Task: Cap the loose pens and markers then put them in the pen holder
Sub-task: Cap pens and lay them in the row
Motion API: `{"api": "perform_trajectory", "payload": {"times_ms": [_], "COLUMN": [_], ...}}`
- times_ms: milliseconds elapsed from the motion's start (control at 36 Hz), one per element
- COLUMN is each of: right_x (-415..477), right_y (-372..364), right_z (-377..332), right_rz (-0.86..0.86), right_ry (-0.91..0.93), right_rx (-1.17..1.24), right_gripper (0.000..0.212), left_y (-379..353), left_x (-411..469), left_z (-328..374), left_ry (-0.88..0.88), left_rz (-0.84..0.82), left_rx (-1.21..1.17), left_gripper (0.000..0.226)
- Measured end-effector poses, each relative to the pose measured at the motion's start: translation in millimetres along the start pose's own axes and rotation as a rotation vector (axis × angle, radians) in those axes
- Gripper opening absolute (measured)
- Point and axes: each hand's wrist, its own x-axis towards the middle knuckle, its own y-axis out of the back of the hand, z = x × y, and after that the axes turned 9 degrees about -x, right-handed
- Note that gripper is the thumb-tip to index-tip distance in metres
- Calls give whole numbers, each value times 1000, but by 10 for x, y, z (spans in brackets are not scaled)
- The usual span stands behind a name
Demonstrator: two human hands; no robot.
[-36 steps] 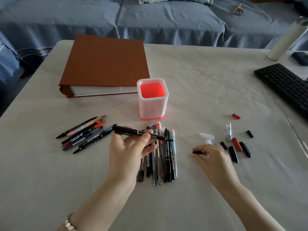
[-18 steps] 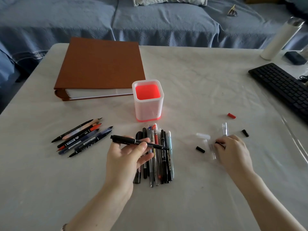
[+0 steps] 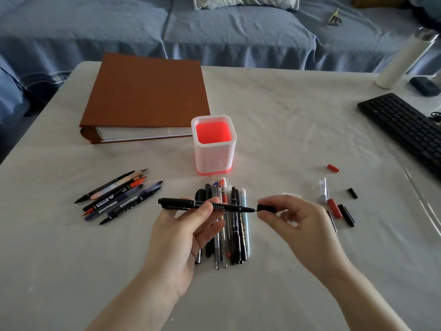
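Note:
My left hand (image 3: 188,232) grips a black marker (image 3: 181,203) level above the table, its bare tip pointing right. My right hand (image 3: 300,223) pinches a small black cap (image 3: 266,208) that sits right at that tip. Under both hands lies a row of several pens (image 3: 235,237). A second group of several uncapped markers (image 3: 114,198) lies fanned at the left. Loose caps, black and red (image 3: 340,211), lie to the right, and one red cap (image 3: 333,167) farther back. The white pen holder (image 3: 214,161) with a red inside stands behind the pens.
A brown binder (image 3: 148,94) lies behind the holder at the left. A black keyboard (image 3: 405,127) runs along the right edge, with a white bottle (image 3: 403,60) and a small dark object (image 3: 424,86) behind it. A blue sofa (image 3: 214,29) lies beyond the table.
My right hand left the cap pile at the right with a black cap and moved left to the marker's tip. My left hand kept the marker nearly still.

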Motion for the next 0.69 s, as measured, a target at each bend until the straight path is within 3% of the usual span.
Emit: {"api": "perform_trajectory", "payload": {"times_ms": [417,611,694], "right_x": [-14,-18,-38], "right_y": [35,8,-5], "right_z": [-40,-44,-22], "right_rz": [6,18,37], "right_ry": [-17,60,101], "right_rx": [102,-3,-63], "right_gripper": [26,27,12], "left_y": [-88,-164,-167], "left_x": [-59,-116,-102], "left_z": [30,-14,-6], "left_ry": [-24,-48,-71], "left_rz": [-13,-27,-43], "left_rx": [4,22,51], "left_gripper": [14,18,19]}}
